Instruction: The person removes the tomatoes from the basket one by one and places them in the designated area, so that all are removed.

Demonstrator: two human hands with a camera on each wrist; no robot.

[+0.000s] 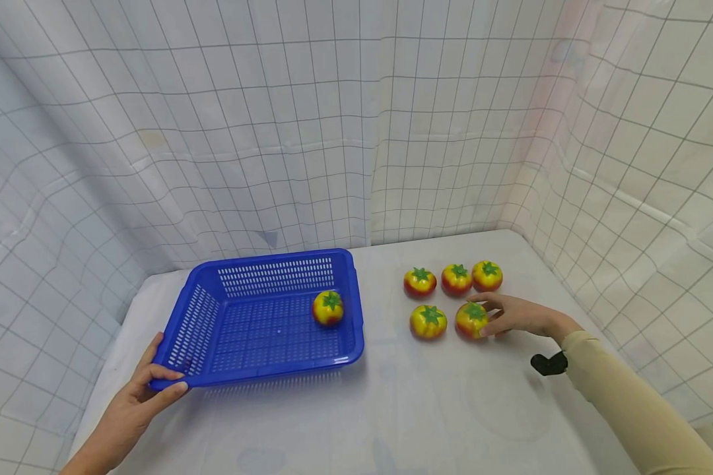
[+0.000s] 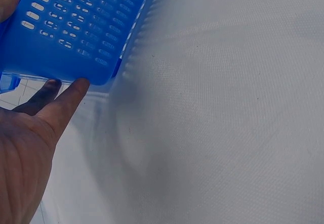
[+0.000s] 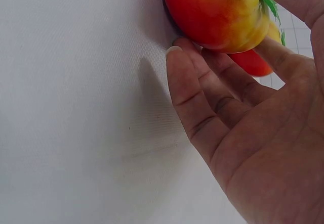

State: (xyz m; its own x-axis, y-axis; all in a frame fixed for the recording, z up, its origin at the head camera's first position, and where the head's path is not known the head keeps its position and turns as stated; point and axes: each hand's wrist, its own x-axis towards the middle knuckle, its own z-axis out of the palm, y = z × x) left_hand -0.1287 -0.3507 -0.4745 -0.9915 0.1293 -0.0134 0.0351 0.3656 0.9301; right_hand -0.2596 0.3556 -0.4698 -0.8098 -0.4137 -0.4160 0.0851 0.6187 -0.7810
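Note:
At the left, my left hand (image 1: 127, 410) grips the near-left corner of a blue plastic basket (image 1: 267, 373), thumb and fingers about its rim. The left wrist view shows fingertips touching the basket's perforated outer wall (image 2: 76, 42). A yellow-and-red tomato (image 1: 328, 310) with a green leafy top lies inside, toward the right. Over on the right, my right hand (image 1: 521, 315) has thumb and fingers around another tomato (image 1: 469, 322), which appears to rest on the table. In the right wrist view, this tomato (image 3: 215, 16) sits between thumb and curled fingers, partly cut off by the frame.
Several more tomatoes stand close by: one (image 1: 428, 322) left of the held one, others (image 1: 419, 282) (image 1: 456, 280) (image 1: 487, 276) in a row behind. A white cloth covers the table (image 1: 404, 409). Grid-patterned sheets (image 1: 309, 132) wall in the back and sides.

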